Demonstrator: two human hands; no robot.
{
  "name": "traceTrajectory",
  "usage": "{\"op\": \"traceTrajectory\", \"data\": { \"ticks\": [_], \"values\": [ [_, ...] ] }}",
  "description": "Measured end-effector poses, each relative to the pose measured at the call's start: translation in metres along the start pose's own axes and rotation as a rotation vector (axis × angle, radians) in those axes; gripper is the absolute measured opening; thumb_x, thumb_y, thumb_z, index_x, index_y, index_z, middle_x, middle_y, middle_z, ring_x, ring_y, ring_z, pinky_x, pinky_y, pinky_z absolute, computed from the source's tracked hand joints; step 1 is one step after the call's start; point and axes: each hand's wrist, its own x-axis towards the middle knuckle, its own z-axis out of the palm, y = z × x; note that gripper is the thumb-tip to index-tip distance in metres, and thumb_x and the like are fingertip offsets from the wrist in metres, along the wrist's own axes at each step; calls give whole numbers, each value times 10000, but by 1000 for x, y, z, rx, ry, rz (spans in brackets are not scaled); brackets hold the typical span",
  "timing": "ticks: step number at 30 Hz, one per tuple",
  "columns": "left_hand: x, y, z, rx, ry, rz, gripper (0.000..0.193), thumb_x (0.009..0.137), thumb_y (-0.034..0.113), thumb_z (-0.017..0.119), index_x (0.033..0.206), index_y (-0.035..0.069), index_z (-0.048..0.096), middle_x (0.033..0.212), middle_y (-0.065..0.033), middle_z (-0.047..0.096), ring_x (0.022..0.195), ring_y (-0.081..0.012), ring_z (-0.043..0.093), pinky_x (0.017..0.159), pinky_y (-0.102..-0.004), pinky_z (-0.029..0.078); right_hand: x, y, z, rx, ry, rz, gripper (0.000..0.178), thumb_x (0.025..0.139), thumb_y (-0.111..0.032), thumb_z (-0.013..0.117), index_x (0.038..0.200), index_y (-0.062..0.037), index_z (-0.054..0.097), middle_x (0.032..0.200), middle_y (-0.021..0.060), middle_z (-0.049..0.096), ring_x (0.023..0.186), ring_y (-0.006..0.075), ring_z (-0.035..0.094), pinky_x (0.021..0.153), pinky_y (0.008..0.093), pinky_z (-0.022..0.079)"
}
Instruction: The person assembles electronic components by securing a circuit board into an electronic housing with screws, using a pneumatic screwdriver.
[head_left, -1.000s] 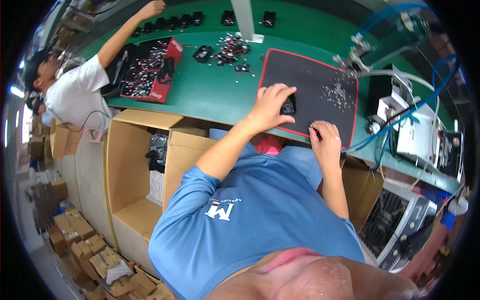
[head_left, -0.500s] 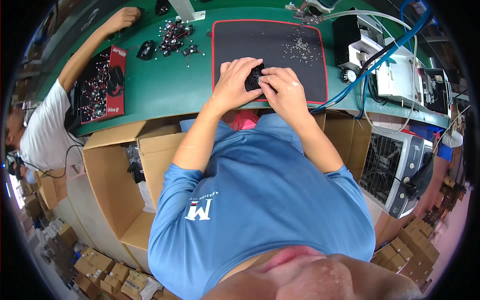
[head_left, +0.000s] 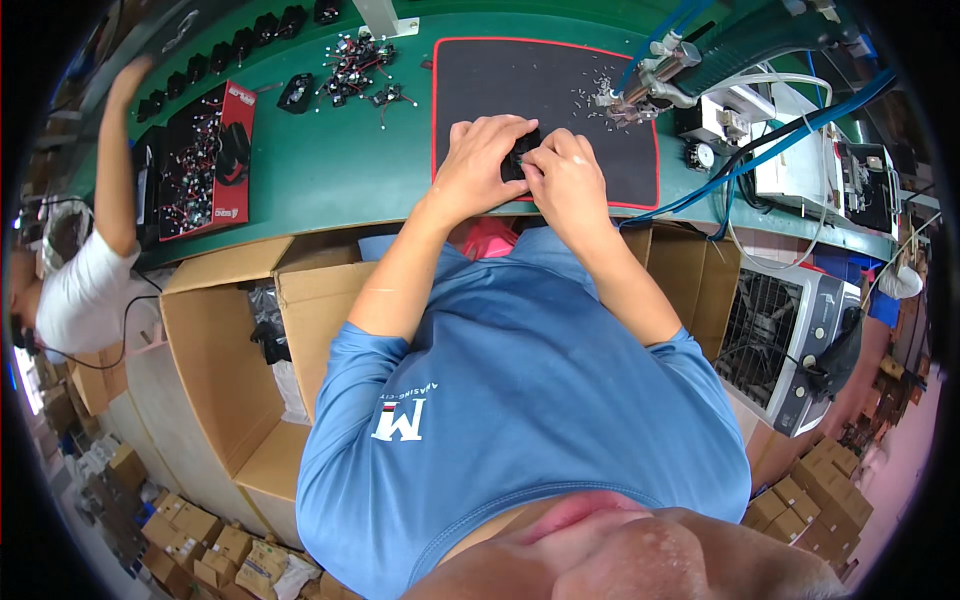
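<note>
On the near part of a black mat with a red border, my left hand grips a small black plastic housing, thumb and fingers around its left side. My right hand is closed, its fingertips pinched together at the housing's right side. Whatever sits between those fingertips is too small and too covered to name. Small silvery pin-like pieces lie scattered on the far right of the mat. A metal-nosed tool with hoses hangs over them, beyond my right hand.
Left on the green table are a bundle of small wired parts, a black housing and a red box of wired parts. Black pieces line the far left. Machines with blue hoses stand right. A co-worker's arm reaches in.
The hanging tool has come further into view, over the scattered pieces. The co-worker's arm has moved left, uncovering the row of black pieces. My hands stay at the housing, fingers shifting slightly.
</note>
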Motion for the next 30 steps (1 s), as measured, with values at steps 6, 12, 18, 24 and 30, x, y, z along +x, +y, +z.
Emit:
{"op": "traceTrajectory", "data": {
  "ticks": [6,12,18,24,30],
  "values": [
    [3,3,-4,-28,-11,-13,794,664,247,909,1383,128,593,1317,-67,607,1214,-256,582,986,-422,376,0,-8,-35,-69,-98,-6,163,806,-39,773,968,-49,763,973,95,622,949,309,604,844,408,544],
    [0,0,-6,-57,45,-32,781,696,278,920,1384,125,584,1315,-76,600,1229,-255,579,999,-409,368,84,1,-116,257,967,-367,396,930,-128,769,1230,53,586,970,125,675,817,199,632,817,311,533],
    [1,-1,-5,-81,37,-38,597,695,260,924,1199,120,638,1333,-86,607,1232,-291,590,997,-422,377,157,-23,-147,995,610,-47,641,1058,-594,432,1170,12,612,777,81,649,650,160,611,608,266,505],
    [-5,-6,0,11,80,-20,460,695,326,920,1027,137,663,1309,-60,604,1142,-256,601,955,-406,374,128,-34,-110,1209,434,-109,739,1069,-657,331,1167,11,632,735,72,631,621,148,589,568,268,481],
    [-2,-4,-1,-3,67,-24,412,702,364,914,942,140,665,1274,-36,602,1120,-220,592,934,-392,358,91,-58,-78,1316,474,37,918,994,-783,311,1261,57,568,790,79,647,624,139,591,565,248,482]
  ]
}}
